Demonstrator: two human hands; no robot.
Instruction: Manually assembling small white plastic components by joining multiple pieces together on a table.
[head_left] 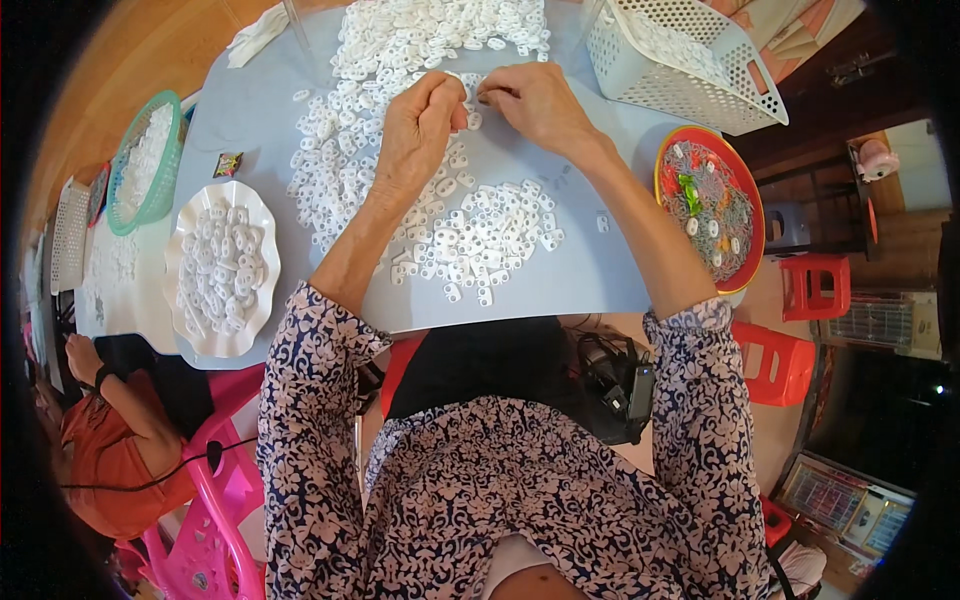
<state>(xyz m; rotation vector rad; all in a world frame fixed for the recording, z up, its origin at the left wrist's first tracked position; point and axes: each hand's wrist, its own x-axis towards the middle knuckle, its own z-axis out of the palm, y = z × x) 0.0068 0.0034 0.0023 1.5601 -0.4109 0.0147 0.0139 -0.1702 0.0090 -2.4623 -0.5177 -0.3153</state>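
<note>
My left hand [422, 125] is curled closed above the far middle of the table. Whatever it grips is hidden by its fingers. Just to its right, my right hand [540, 108] pinches thumb and forefinger together; anything between them is too small to name. Beneath and around both hands lie small white oval plastic pieces with holes [335, 165], spread in a wide layer. Nearer to me a separate heap of such white pieces [485, 235] rests between my forearms. One pale piece [603, 222] lies apart on the right.
A white scalloped dish [268, 215] of white pieces stands left, beyond it a green basket [170, 175]. At right are a red bowl [745, 180] of tangled grey bits and a white perforated basket [690, 95]. A small packet [228, 164] lies left. Another person's arm [130, 405] shows lower left.
</note>
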